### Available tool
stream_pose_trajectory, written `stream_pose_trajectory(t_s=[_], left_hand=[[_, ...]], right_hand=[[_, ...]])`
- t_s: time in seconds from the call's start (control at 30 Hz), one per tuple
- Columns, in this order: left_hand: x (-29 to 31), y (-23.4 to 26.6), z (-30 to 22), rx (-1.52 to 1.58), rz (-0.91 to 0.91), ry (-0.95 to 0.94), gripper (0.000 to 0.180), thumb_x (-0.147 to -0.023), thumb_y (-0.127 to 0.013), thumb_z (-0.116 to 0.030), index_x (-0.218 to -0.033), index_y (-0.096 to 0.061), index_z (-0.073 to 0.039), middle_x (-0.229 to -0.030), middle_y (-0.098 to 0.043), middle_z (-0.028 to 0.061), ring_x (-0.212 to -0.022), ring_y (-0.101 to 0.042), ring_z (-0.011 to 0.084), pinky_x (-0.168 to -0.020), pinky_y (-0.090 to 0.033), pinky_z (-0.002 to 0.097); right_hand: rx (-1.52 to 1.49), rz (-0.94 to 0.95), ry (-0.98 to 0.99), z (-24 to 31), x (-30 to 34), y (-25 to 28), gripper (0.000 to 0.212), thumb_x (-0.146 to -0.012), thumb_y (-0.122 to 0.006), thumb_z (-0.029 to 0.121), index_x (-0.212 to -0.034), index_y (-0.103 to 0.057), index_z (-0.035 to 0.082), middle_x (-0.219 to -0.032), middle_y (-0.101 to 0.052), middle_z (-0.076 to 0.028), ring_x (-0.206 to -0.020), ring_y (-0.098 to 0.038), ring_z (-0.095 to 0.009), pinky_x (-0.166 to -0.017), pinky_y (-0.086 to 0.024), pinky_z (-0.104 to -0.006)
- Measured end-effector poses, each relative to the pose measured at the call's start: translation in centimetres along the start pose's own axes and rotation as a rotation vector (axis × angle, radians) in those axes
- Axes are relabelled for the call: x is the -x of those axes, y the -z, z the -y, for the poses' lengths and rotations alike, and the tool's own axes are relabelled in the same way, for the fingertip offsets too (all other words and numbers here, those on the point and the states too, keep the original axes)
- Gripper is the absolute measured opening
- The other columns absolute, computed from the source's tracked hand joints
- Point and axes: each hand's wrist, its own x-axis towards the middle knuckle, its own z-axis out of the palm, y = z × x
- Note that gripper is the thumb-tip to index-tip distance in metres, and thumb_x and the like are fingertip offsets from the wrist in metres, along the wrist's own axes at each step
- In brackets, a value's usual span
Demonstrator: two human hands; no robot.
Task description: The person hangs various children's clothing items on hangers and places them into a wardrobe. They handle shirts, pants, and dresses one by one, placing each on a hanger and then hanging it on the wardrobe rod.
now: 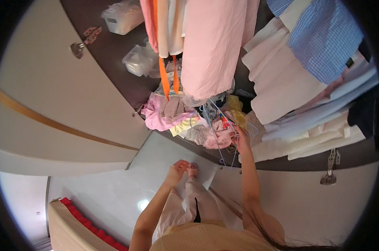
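My right hand (242, 141) reaches into the open wardrobe, its fingers closed on a thin light-blue clothes hanger (215, 129). The hanger hangs slanted in front of a heap of folded and crumpled clothes. Beside that hand lies a pink garment (218, 136), with a yellow one (236, 108) behind it. My left hand (180, 170) is in the air above the floor, in front of the wardrobe. Its fingers are loosely bent and a little apart, with nothing visible in them.
A long pale-pink garment (212, 46) hangs above the heap. To the right hang white clothes and a blue checked one (325, 42). Clear plastic bins (123, 21) stand at the left. Open doors (68, 104) flank the wardrobe; a red-trimmed beige piece (78, 228) is at lower left.
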Motion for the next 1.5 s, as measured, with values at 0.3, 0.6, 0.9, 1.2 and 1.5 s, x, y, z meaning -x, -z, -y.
stream_pose_trajectory(t_s=[0.3,0.6,0.9,1.2,1.5], left_hand=[[7.8,5.7,-7.1,-0.279,-0.132,-0.424,0.054,-0.083,-0.073,-0.010,-0.132,-0.051,-0.008,-0.127,-0.054,0.0040,-0.108,-0.053,0.0177,-0.085,-0.046,0.0281],[13.4,10.2,-7.0,0.111,-0.333,-0.402,0.019,-0.097,-0.047,-0.009,-0.111,-0.057,-0.003,-0.096,-0.056,0.0000,-0.085,-0.048,0.0085,-0.075,-0.043,0.0245],[20.1,14.5,-17.9,0.171,-0.388,-0.456,0.015,-0.100,-0.047,-0.013,-0.095,-0.056,-0.003,-0.079,-0.049,-0.0050,-0.074,-0.041,0.0029,-0.062,-0.035,0.0205],[25.2,15.4,-22.4,0.344,-0.163,-0.431,0.020,-0.104,-0.046,-0.020,-0.101,-0.059,-0.006,-0.089,-0.058,-0.0041,-0.081,-0.050,0.0053,-0.072,-0.043,0.0217],[27.3,16.8,-22.1,0.495,-0.143,-0.476,0.022,-0.099,-0.050,-0.017,-0.112,-0.060,-0.002,-0.108,-0.065,0.0072,-0.098,-0.063,0.0161,-0.086,-0.052,0.0319]], right_hand=[[-0.519,0.373,-0.089,3.7,14.6,-13.6,0.039,-0.104,-0.044,0.027,-0.126,-0.058,-0.001,-0.091,-0.066,-0.001,-0.046,-0.032,-0.002,-0.037,-0.022,-0.0166],[-0.151,0.136,-0.011,3.5,22.1,-18.5,0.039,-0.101,-0.051,0.035,-0.111,-0.062,-0.002,-0.088,-0.067,-0.009,-0.046,-0.045,-0.006,-0.038,-0.029,-0.0180],[0.586,0.130,0.268,0.9,24.3,-15.4,0.030,-0.092,-0.065,0.031,-0.089,-0.057,0.003,-0.075,-0.052,0.001,-0.072,-0.045,-0.008,-0.067,-0.040,-0.0253],[0.356,0.452,0.343,-1.3,26.3,-22.4,0.037,-0.083,-0.078,0.019,-0.110,-0.056,0.006,-0.092,-0.055,0.002,-0.083,-0.049,-0.007,-0.072,-0.043,-0.0235],[0.526,0.918,0.611,1.7,28.8,-29.1,0.045,-0.077,-0.083,0.017,-0.105,-0.049,0.004,-0.080,-0.043,0.004,-0.072,-0.043,-0.005,-0.060,-0.035,-0.0209]])
